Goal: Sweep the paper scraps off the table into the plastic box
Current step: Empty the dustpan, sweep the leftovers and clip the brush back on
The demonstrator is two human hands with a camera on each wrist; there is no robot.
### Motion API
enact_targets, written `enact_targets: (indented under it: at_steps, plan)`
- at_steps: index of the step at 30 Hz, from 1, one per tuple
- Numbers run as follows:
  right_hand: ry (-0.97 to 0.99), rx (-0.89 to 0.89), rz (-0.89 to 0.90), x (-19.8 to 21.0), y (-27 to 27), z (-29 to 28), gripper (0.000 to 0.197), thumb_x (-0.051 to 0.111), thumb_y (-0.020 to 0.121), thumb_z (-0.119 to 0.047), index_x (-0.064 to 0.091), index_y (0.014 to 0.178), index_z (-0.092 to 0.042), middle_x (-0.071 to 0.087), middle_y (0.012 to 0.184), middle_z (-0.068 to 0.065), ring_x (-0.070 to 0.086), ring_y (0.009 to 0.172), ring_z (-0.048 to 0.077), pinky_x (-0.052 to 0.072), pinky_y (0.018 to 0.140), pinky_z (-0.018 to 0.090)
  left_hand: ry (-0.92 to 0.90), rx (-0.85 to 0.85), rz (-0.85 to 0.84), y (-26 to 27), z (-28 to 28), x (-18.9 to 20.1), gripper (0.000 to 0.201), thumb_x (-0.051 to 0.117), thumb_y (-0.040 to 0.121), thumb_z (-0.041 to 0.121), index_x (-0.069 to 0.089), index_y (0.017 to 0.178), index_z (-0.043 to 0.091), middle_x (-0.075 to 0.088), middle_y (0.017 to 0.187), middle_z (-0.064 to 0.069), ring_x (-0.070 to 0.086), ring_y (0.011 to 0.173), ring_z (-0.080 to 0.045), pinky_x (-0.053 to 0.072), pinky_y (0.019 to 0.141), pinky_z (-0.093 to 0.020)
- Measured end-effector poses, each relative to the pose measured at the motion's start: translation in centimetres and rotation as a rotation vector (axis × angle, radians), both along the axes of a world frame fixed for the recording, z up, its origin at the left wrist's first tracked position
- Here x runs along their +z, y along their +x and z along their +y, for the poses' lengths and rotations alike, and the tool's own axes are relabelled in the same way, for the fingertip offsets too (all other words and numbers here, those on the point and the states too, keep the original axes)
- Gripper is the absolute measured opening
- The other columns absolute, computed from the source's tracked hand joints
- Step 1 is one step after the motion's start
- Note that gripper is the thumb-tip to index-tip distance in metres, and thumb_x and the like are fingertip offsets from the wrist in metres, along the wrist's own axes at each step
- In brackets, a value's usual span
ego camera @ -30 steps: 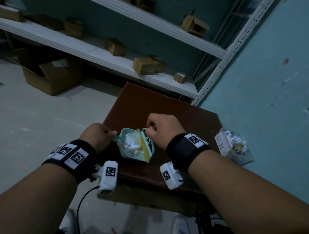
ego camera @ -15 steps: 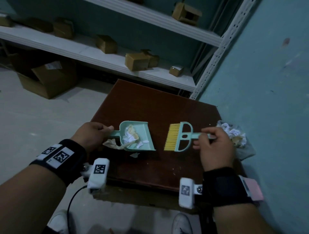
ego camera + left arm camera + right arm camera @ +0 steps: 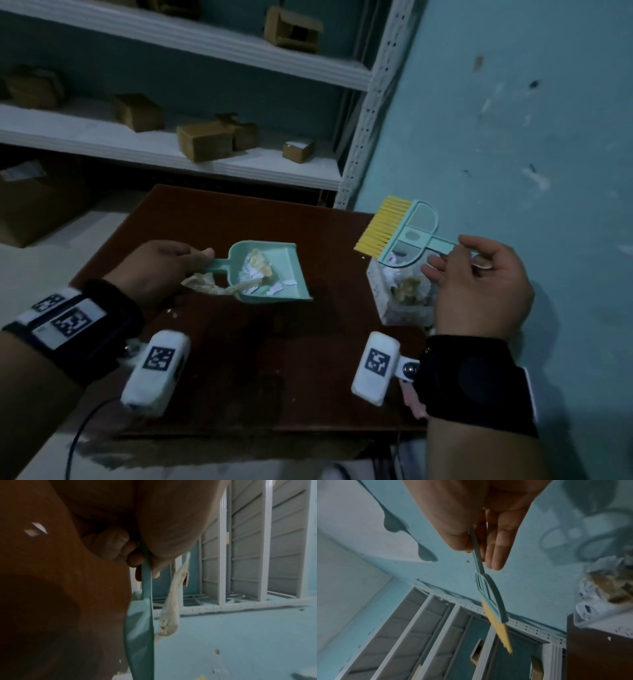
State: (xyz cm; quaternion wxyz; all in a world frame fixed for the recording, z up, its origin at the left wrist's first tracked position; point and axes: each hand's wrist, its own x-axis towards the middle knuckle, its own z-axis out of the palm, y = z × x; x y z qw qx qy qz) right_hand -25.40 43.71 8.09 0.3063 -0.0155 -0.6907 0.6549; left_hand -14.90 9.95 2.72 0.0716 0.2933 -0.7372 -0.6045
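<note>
Dim room, brown bench (image 3: 239, 359). Left hand (image 3: 161, 270) grasps dustpan (image 3: 270, 274) handle; right hand (image 3: 479, 287) pinches brush (image 3: 404, 233). Scraps (image 3: 260, 270) light, flyaway; tip slowly into box (image 3: 400, 301).

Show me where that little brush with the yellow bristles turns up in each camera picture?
Head: brush right of centre, lifted above the plastic box.
Left wrist: not in it.
Right wrist: brush at centre, pinched by the right hand.
Shared landmark: the white shelving.

head view looks down on both hands; wrist views peer close along each palm, sharing the white metal shelving (image 3: 248, 540) beyond the fingertips.
</note>
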Motion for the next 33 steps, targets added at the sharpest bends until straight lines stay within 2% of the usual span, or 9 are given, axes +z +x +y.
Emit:
enact_targets:
  at_steps: [3,8,11,16,18,21,23,29,33]
  plan:
    - [-0.090,-0.015,-0.044,-0.1,-1.1,2.3,0.011,0.064,0.098,-0.010,0.072,0.103,-0.017,0.073,0.075,0.006,0.078,0.068,0.018,0.066,0.069,0.045,-0.064,-0.070,0.029,-5.3,3.0,2.6,0.033,0.074,0.093,0.038,0.077,0.078,0.008,0.060,0.071,-0.020,0.049,0.051,-0.025,0.040,0.044,-0.025]
    - [-0.218,-0.002,-0.097,0.2,-2.3,4.6,0.024,0.057,0.104,-0.008,0.070,0.124,-0.005,0.076,0.087,0.004,0.079,0.081,0.013,0.066,0.071,0.031,-0.340,-0.190,-0.024,-13.4,9.1,6.4,0.036,0.069,0.096,0.042,0.078,0.087,0.009,0.062,0.067,-0.014,0.050,0.046,-0.020,0.040,0.039,-0.023]
    - [-0.254,0.025,-0.118,0.1,-2.7,5.2,0.026,0.054,0.105,-0.005,0.068,0.127,-0.004,0.072,0.087,-0.008,0.079,0.086,0.013,0.066,0.075,0.034,-0.526,-0.232,-0.066,-16.9,12.1,7.8,0.037,0.070,0.094,0.046,0.079,0.086,0.011,0.071,0.073,-0.014,0.058,0.055,-0.023,0.047,0.047,-0.027]
    - [-0.191,-0.001,-0.104,-0.5,-3.5,6.5,0.028,0.055,0.106,-0.011,0.071,0.129,-0.011,0.078,0.103,0.003,0.077,0.086,0.005,0.065,0.076,0.032,-0.792,-0.320,-0.070,-21.2,15.9,9.1,0.042,0.073,0.092,0.045,0.077,0.083,0.004,0.072,0.081,-0.016,0.061,0.068,-0.027,0.050,0.063,-0.035]
    - [-0.126,-0.006,-0.111,-1.3,-4.0,6.7,0.029,0.054,0.106,-0.015,0.071,0.130,-0.016,0.078,0.106,0.002,0.076,0.085,0.003,0.066,0.077,0.035,-0.935,-0.363,-0.059,-22.2,16.9,9.5,0.043,0.070,0.094,0.044,0.077,0.082,0.004,0.072,0.083,-0.017,0.064,0.074,-0.029,0.049,0.063,-0.035]
    - [-0.042,-0.011,-0.127,-2.1,-4.3,6.7,0.034,0.051,0.102,-0.030,0.070,0.130,-0.023,0.078,0.109,-0.002,0.075,0.090,0.006,0.065,0.082,0.042,-1.098,-0.378,-0.017,-23.0,17.9,9.8,0.043,0.068,0.095,0.043,0.072,0.071,0.008,0.066,0.070,-0.012,0.059,0.062,-0.025,0.039,0.050,-0.029]
    - [-0.022,-0.019,-0.131,-2.3,-4.4,6.8,0.041,0.048,0.097,-0.037,0.068,0.131,-0.026,0.078,0.109,-0.004,0.075,0.095,0.011,0.064,0.084,0.045,-1.184,-0.375,0.000,-23.3,18.3,9.9,0.045,0.065,0.096,0.043,0.063,0.064,0.012,0.060,0.064,-0.010,0.054,0.058,-0.023,0.034,0.050,-0.029]
    - [0.005,-0.013,-0.145,-2.7,-4.6,7.2,0.040,0.047,0.095,-0.038,0.064,0.130,-0.030,0.078,0.110,-0.003,0.075,0.098,0.014,0.063,0.086,0.046,-1.298,-0.370,0.088,-22.9,19.5,9.9,0.046,0.059,0.100,0.039,0.065,0.069,0.005,0.061,0.065,-0.015,0.054,0.058,-0.027,0.037,0.052,-0.031]
    - [0.031,-0.004,-0.154,-2.5,-4.4,7.2,0.031,0.053,0.104,-0.024,0.070,0.130,-0.022,0.077,0.114,-0.002,0.075,0.100,0.013,0.064,0.086,0.043,-1.314,-0.333,0.142,-22.3,19.3,10.5,0.048,0.058,0.102,0.035,0.053,0.060,0.013,0.052,0.059,-0.008,0.044,0.052,-0.021,0.035,0.053,-0.033]
